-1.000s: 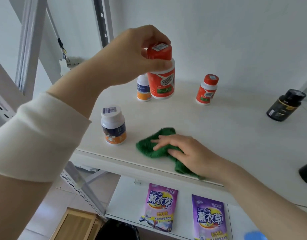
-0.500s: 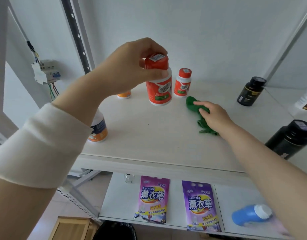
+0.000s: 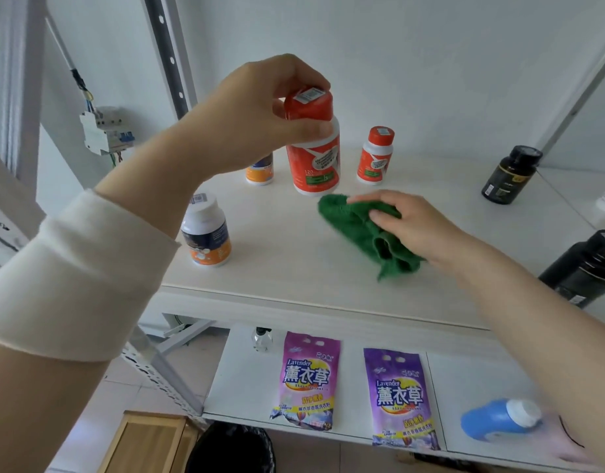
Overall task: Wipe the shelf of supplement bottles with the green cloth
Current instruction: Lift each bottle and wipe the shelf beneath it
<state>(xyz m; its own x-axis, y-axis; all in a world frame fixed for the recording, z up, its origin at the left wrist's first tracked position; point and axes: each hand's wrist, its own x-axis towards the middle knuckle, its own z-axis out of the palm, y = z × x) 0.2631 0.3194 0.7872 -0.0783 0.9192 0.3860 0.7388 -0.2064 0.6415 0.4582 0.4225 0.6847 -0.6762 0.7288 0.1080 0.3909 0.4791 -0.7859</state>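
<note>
Head view shows the left hand (image 3: 253,110) gripping the large orange bottle (image 3: 314,148) by its cap, lifted above the shelf (image 3: 277,268), while the right hand (image 3: 410,227) presses flat, fingers extended, on the green cloth (image 3: 362,233) lying mid-shelf just below that bottle.

Bright, soft daylight; perhaps slight blur.

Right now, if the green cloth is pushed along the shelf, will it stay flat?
Probably not: the green cloth lies crumpled in folds under the right hand, so it would likely bunch further. It looks soft and floppy, so it would probably droop if lifted.
</note>
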